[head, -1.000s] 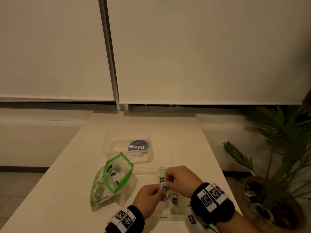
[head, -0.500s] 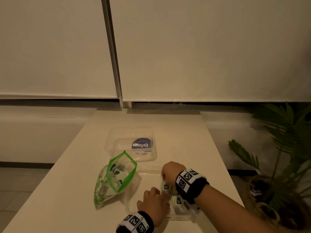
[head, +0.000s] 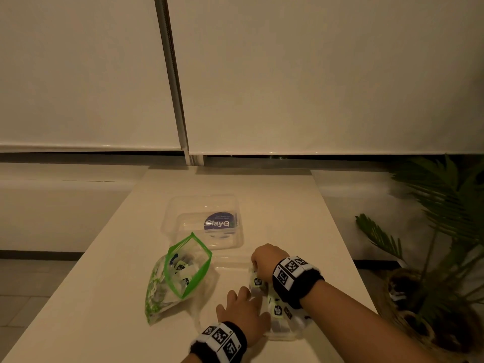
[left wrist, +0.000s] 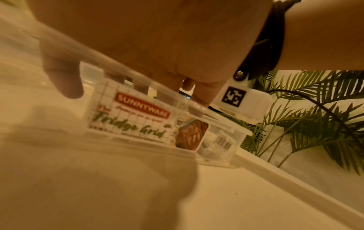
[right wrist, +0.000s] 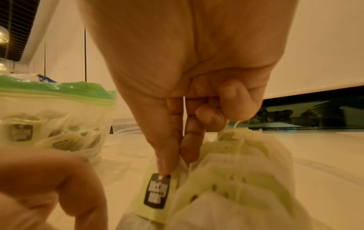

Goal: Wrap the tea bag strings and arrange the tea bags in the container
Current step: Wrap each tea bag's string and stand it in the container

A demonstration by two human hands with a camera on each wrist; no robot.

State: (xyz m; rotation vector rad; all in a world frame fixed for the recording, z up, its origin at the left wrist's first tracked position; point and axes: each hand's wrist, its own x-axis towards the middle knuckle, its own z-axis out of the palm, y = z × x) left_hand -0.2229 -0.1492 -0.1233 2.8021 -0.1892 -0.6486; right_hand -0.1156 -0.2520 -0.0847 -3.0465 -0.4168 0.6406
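Observation:
A clear plastic container [head: 284, 335] stands at the table's near right with several tea bags [head: 278, 310] lined up inside. My right hand [head: 255, 268] reaches down into it. In the right wrist view its thumb and forefinger pinch the top of a tea bag [right wrist: 157, 191] with a green and black tag, set beside the others [right wrist: 236, 171]. My left hand [head: 246, 294] sits on the container's left wall [left wrist: 147, 124], thumb [left wrist: 63, 74] outside and fingers over the rim. An open green-edged zip bag [head: 183, 271] holding more tea bags lies just left.
The container's clear lid [head: 207, 221], with a dark round sticker, lies farther back on the table [head: 104, 297]. A potted palm [head: 432, 231] stands past the table's right edge. Closed blinds fill the wall behind.
One second ago both hands held a tea bag above the container. The right hand has lowered it among the others, and the left hand has let go and dropped to the container's wall.

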